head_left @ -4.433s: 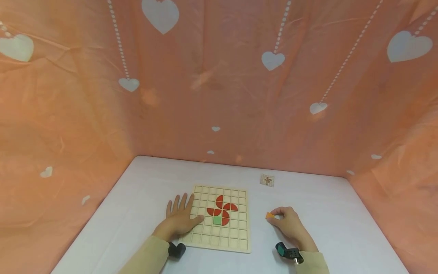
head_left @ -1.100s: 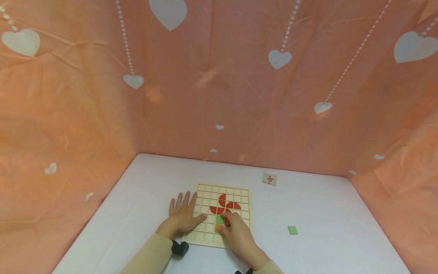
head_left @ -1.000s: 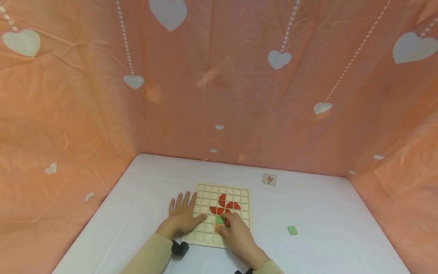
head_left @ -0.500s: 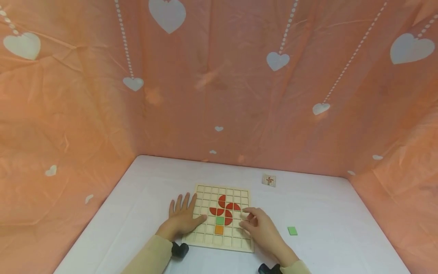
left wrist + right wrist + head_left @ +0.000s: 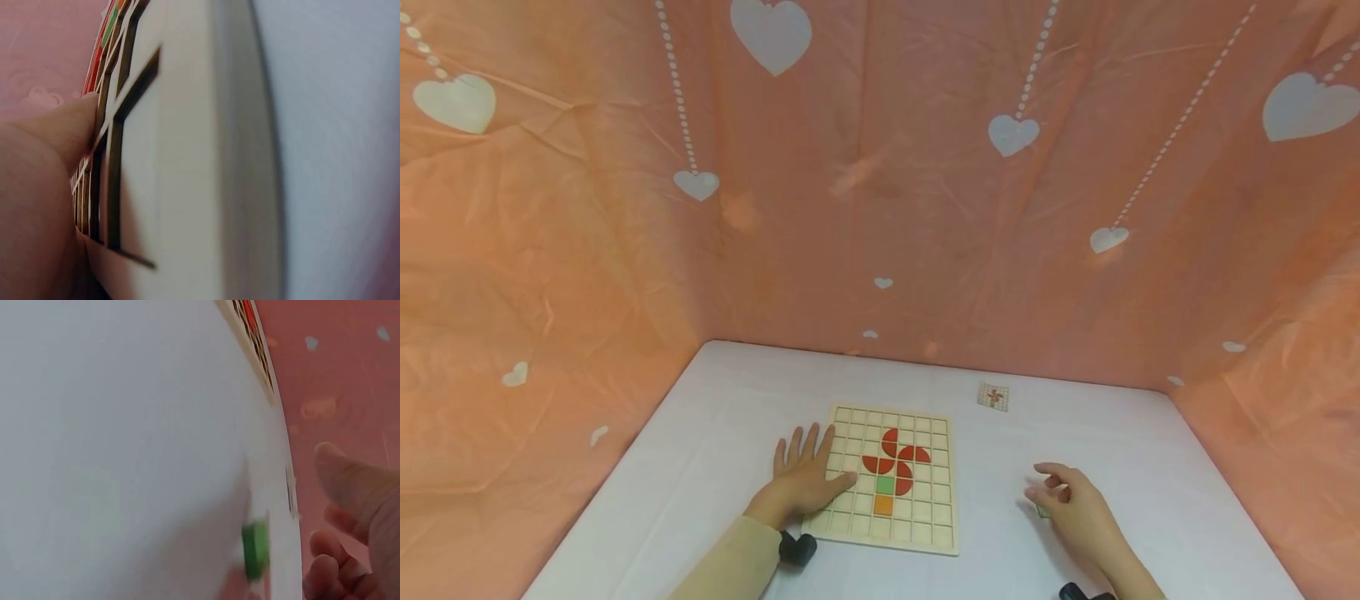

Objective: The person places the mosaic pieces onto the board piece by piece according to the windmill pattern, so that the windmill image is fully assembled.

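A wooden grid board (image 5: 922,510) lies on the table with several red quarter-circle pieces (image 5: 903,478) set as a pinwheel. Below them in the grid are a green square tile (image 5: 886,485) and an orange square tile (image 5: 883,505). My left hand (image 5: 805,483) rests with spread fingers on the board's left side, its thumb (image 5: 65,128) over the cells. To the right of the board, my right hand (image 5: 1078,510) hovers above a loose green tile (image 5: 255,550), partly hidden by the thumb in the head view. The right wrist view shows a gap between fingers and tile.
A small card (image 5: 993,397) printed with a pinwheel on a grid lies behind and right of the board. The white table (image 5: 760,375) is enclosed by orange cloth (image 5: 925,208) with white hearts at the back and sides.
The orange tile, earlier pinched in my right hand, now sits in the grid below the green tile. My right hand has let go and moved right, over the loose green tile. The left hand stays.
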The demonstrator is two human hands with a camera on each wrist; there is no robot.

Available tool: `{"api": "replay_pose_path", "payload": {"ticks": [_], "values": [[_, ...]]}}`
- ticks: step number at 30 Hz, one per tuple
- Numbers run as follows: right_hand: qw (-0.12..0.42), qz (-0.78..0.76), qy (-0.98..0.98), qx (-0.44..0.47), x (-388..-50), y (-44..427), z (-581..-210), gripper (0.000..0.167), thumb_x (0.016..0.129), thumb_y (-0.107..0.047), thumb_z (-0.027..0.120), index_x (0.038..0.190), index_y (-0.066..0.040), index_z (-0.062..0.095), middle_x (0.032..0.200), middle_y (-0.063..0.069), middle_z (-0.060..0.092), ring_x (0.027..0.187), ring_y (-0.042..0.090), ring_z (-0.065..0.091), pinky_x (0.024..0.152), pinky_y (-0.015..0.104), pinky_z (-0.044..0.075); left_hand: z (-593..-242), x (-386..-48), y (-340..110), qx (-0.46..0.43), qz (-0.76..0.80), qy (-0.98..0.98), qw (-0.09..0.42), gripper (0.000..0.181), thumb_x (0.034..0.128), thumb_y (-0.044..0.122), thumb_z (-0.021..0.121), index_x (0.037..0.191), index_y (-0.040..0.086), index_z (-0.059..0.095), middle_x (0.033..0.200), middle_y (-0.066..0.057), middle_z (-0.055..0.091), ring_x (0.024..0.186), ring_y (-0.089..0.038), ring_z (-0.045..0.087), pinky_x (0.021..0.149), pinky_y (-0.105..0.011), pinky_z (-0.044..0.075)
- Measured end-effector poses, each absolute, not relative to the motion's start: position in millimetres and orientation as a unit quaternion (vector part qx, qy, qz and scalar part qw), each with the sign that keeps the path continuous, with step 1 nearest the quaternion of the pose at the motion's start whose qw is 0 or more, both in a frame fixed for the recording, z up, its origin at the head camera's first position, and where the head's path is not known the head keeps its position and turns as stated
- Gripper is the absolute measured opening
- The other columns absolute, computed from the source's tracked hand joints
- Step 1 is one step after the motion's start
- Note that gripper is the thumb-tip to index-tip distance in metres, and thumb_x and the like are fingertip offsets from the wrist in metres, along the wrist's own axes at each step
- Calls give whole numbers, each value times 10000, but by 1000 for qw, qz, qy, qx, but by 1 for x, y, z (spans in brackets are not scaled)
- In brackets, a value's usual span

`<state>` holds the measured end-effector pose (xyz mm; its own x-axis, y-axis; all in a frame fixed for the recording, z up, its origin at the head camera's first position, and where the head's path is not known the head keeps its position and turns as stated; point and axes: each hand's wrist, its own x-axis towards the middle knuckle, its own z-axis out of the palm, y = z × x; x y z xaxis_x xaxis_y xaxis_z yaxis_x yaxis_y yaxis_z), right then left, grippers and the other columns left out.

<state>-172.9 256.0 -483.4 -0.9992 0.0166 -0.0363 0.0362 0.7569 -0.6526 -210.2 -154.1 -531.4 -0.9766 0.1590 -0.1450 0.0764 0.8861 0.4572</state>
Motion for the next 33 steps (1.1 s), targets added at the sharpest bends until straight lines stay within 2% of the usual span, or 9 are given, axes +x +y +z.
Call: {"api": "replay_pose_path", "payload": {"ticks": [6,11,17,22,29,33], "values": [[23,-322,946,15,-170,269,-487,507,871,-380,716,1248,-55,615,1043,66,593,883,193,524,706,341,456,-530,-209,-154,61,231,967,88,964,876,675,499,1562,112,124,1605,-180,27,1448,-400,-74,1103,-584,-103],[36,-320,947,19,-169,269,-491,507,854,-375,733,1219,-41,626,1017,52,591,818,176,494,656,314,428,-528,-207,-154,62,234,966,89,961,879,672,498,1563,113,119,1606,-180,23,1447,-398,-82,1101,-580,-112],[36,-320,947,15,-168,268,-496,454,860,-329,732,1185,-25,640,961,35,559,755,163,454,602,286,379,-507,-198,-150,63,238,963,107,924,907,619,508,1554,72,140,1597,-208,41,1443,-422,-54,1102,-599,-93],[34,-316,948,13,-168,267,-495,397,868,-306,724,1142,-27,656,959,37,566,771,166,468,619,292,400,-509,-199,-150,62,241,963,107,923,911,614,505,1557,76,124,1601,-197,27,1446,-404,-77,1101,-576,-131],[37,-296,954,37,-172,264,-491,382,863,-361,720,1056,-37,658,962,65,610,855,218,553,725,431,477,-511,-200,-150,58,248,961,108,933,906,610,515,1557,74,115,1602,-194,17,1447,-389,-99,1097,-555,-160],[39,-293,954,43,-173,262,-491,345,867,-359,717,989,-42,656,939,75,614,868,249,576,730,456,481,-509,-200,-150,60,250,961,105,920,911,593,523,1552,59,134,1599,-205,31,1446,-403,-83,1097,-568,-150]]}}
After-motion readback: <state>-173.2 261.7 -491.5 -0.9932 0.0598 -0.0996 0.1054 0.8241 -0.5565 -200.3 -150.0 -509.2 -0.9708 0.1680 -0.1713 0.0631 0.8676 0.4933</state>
